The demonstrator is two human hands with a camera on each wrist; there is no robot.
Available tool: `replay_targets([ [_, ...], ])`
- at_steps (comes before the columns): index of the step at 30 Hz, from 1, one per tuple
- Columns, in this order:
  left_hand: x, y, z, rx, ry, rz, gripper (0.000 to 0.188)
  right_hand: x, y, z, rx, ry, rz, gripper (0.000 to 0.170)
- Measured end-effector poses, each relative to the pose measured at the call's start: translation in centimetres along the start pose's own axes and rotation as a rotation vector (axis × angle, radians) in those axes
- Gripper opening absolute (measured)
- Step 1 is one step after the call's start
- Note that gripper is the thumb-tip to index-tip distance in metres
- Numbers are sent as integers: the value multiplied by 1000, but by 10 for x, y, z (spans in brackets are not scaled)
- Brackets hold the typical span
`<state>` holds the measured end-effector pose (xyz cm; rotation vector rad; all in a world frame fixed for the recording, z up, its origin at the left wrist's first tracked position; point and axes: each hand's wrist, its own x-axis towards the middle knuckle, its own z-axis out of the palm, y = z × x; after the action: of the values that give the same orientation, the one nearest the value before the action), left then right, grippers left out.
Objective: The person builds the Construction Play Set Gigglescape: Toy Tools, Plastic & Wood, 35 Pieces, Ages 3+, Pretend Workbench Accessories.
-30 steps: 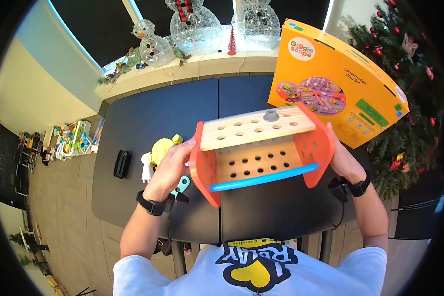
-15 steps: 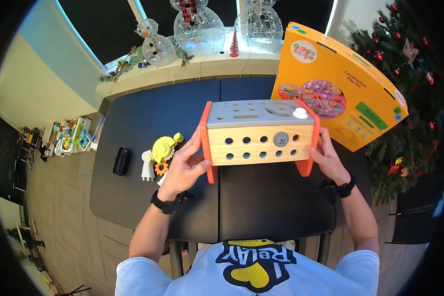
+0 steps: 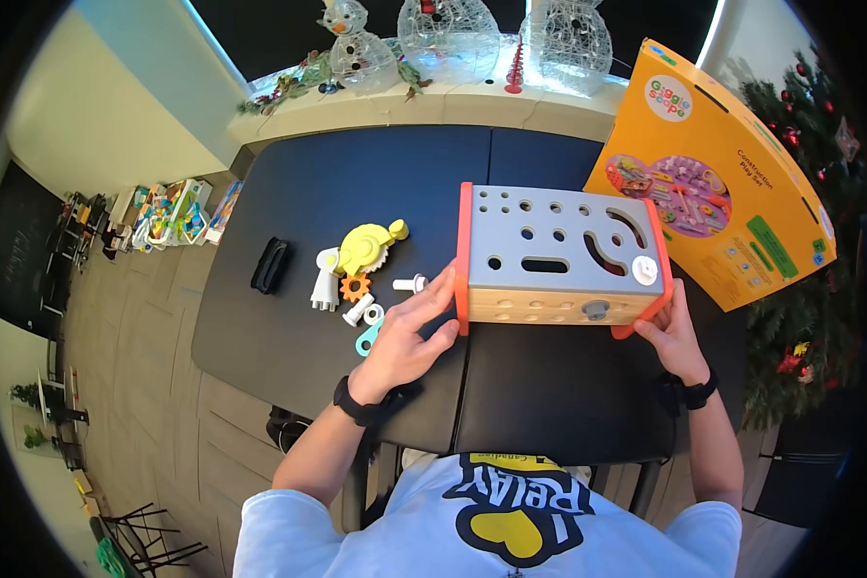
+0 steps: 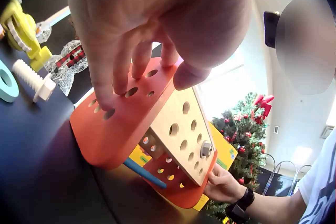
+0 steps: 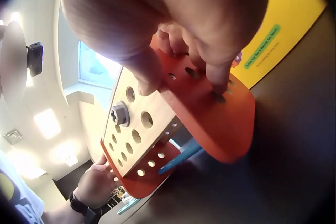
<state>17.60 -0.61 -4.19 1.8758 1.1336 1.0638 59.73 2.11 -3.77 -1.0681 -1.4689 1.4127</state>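
Note:
A toy workbench [image 3: 559,241] with a grey slotted top, wooden panels and red end panels is held between both hands over the table. My left hand [image 3: 405,337] grips its left red end, fingers spread on the outer face and thumb at the front edge. At the other red end, my right hand [image 3: 672,339] holds on, its thumb along the front edge. A white screw head [image 3: 644,270] sits in the top, and a grey bolt [image 3: 596,310] in the front panel. Underneath runs a blue bar [image 4: 144,173].
Left of the workbench lie a yellow toy saw [image 3: 364,250], an orange gear [image 3: 354,288], white bolts [image 3: 358,309] and a teal piece [image 3: 367,341]. A black case [image 3: 271,266] is farther left. An orange-yellow box [image 3: 713,183] stands at the back right of the table [image 3: 395,164].
The workbench has turned in both hands: its open side with the blue bar faced up, then the front panel, and now the grey top. It is also lower, and the head view has shifted.

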Motion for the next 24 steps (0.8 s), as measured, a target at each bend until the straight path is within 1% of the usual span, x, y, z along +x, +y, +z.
replay_targets([
  [3,-5,8,-4,14,-17,-40,68,-4,3,0,-44,11,32,52],
  [6,-7,20,-21,166,-8,14,47,-5,0,-1,-90,19,31,50],
  [9,-15,-8,-52,469,164,-19,24,-6,-14,-10,-278,9,-82,49],
  [11,-17,-15,-76,886,241,-28,14,-6,-17,-11,-281,139,-228,46],
  [12,-21,-22,-83,983,232,-71,20,-6,-22,-11,-357,200,-281,44],
  [14,-26,-27,-90,1033,178,-128,23,-8,-36,-3,-492,317,-398,36],
  [16,-30,-30,-93,1065,110,-189,26,-10,-42,3,-591,354,-500,33],
  [18,-32,-27,-92,1074,85,-170,25,-11,-51,16,-657,389,-587,30],
  [19,-34,-26,-91,1078,73,-160,24,-12,-54,22,-676,351,-648,30],
  [22,-41,-39,-93,1106,-30,-215,21,-9,-62,43,-738,243,-810,32],
  [24,-44,-35,-92,1080,-8,-188,19,-4,-69,59,-773,150,-865,34],
])
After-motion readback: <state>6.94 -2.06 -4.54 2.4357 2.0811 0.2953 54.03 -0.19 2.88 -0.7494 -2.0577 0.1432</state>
